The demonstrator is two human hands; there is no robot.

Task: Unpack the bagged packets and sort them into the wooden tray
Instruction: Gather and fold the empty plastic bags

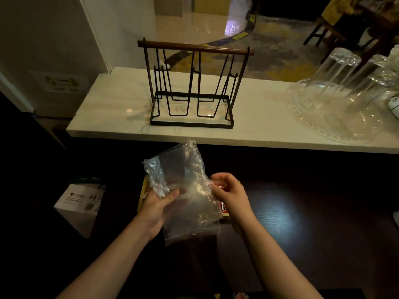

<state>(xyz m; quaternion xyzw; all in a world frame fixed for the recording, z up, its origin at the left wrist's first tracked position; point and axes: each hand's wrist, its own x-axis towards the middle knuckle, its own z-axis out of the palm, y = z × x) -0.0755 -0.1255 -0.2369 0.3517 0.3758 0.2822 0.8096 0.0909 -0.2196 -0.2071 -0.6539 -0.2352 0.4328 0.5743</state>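
A clear, crumpled plastic bag (185,190) hangs between both hands above a dark table; it looks empty. My left hand (156,207) pinches its left edge with thumb on top. My right hand (230,194) grips the right edge. Under the bag lies the wooden tray (143,195), mostly hidden; only its left rim and a strip at the right show. A red packet (223,207) peeks out in the tray beside my right wrist.
A black wire rack with a wooden handle (194,87) stands on the white counter (108,117) behind. Upturned glasses on a clear glass platter (336,98) sit at the right. A white A4 paper box (81,203) sits at the left below.
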